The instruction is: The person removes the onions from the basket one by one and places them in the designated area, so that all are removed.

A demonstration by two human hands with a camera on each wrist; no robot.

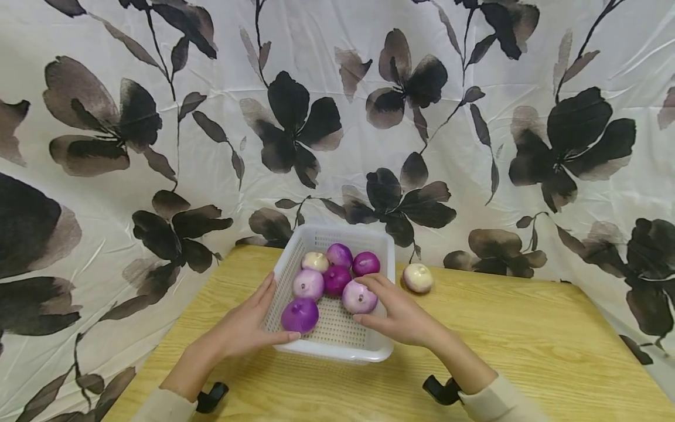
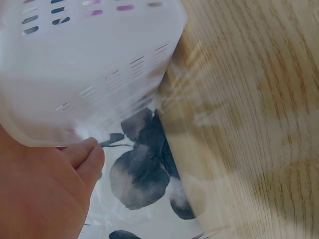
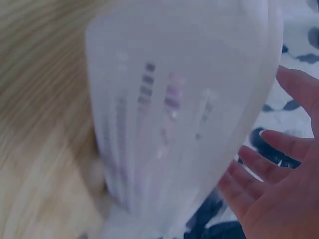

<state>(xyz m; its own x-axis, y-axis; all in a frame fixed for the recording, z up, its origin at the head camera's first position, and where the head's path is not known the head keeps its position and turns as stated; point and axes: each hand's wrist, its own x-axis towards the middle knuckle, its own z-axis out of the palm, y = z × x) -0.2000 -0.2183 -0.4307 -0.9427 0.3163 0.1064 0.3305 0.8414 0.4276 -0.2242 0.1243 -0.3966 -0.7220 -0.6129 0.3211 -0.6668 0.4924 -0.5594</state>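
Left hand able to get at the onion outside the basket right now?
Probably not directly: the left hand touches the basket on its left; the loose onion sits off the basket's right, with basket and right hand between.

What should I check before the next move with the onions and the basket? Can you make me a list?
1. White basket open side up: ok.
2. Left grip at the basket's left side: ok, it touches there.
3. Right grip firmly on the near pale onion: cannot tell; it is right at the onion, but contact is unclear.
4. All onions inside: not ok; seven are in the basket, and one whitish onion sits on the table to its right.
5. Room left inside: ok; bare basket floor shows near the front.
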